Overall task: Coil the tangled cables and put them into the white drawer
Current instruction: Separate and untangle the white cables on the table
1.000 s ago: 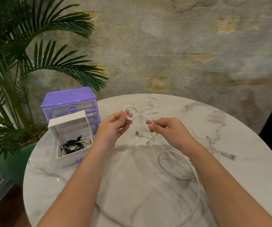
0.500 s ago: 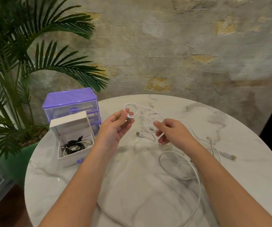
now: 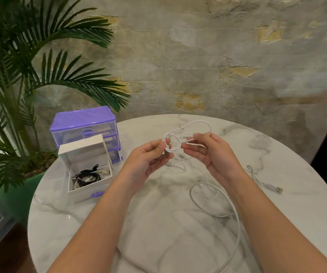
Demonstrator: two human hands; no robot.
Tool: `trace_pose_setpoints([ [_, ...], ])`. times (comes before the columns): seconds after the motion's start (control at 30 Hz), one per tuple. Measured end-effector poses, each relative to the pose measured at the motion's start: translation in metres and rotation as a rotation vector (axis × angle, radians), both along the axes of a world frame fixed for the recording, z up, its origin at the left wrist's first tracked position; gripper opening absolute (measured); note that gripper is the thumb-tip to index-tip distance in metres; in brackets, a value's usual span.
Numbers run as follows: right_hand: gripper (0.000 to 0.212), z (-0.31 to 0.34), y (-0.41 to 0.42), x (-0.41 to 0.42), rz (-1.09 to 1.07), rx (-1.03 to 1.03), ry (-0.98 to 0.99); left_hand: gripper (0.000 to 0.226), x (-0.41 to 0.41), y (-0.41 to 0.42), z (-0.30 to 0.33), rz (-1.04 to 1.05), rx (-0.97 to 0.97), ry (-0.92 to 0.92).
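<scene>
White thin cable [image 3: 195,123] now has a second loop: your right hand [image 3: 212,154] came up, pinching the strand beside your left hand [image 3: 150,157], whose fingertips pinch the coil. White open drawer [image 3: 87,170] waits left of them.

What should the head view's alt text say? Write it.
Two hands wind a thin white cable above a round marble table: the left hand pinches a small loop, the right hand feeds it. An open white drawer holding coiled cables sits at left.

I see a round marble table [image 3: 178,243]; white drawer [image 3: 88,174] just before purple organizer [image 3: 83,125], loose white cables [image 3: 227,203] well right.
</scene>
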State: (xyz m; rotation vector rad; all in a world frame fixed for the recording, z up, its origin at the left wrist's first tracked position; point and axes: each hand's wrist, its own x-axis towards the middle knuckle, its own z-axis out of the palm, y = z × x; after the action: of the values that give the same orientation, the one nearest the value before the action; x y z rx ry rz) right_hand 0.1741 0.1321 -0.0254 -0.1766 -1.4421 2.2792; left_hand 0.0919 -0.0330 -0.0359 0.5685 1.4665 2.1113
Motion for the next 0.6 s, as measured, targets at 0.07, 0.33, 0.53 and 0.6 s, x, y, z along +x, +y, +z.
trace_pose_setpoints([
  [0.07, 0.008, -0.001, -0.001, -0.002, 0.067, -0.029, 0.004, 0.027, 0.001, 0.001, -0.001, -0.007, -0.013, 0.012],
  [0.33, 0.014, -0.004, -0.003, -0.002, 0.2, -0.003, -0.124, 0.021, 0.0, 0.002, -0.003, 0.013, -0.021, 0.022],
  [0.53, 0.033, -0.003, -0.008, -0.004, 0.277, 0.063, -0.13, 0.015, 0.001, 0.003, -0.004, 0.02, -0.05, 0.057],
  [0.6, 0.043, -0.003, -0.011, -0.004, 0.289, 0.092, -0.145, 0.016, 0.002, 0.004, -0.005, 0.018, -0.057, 0.08],
])
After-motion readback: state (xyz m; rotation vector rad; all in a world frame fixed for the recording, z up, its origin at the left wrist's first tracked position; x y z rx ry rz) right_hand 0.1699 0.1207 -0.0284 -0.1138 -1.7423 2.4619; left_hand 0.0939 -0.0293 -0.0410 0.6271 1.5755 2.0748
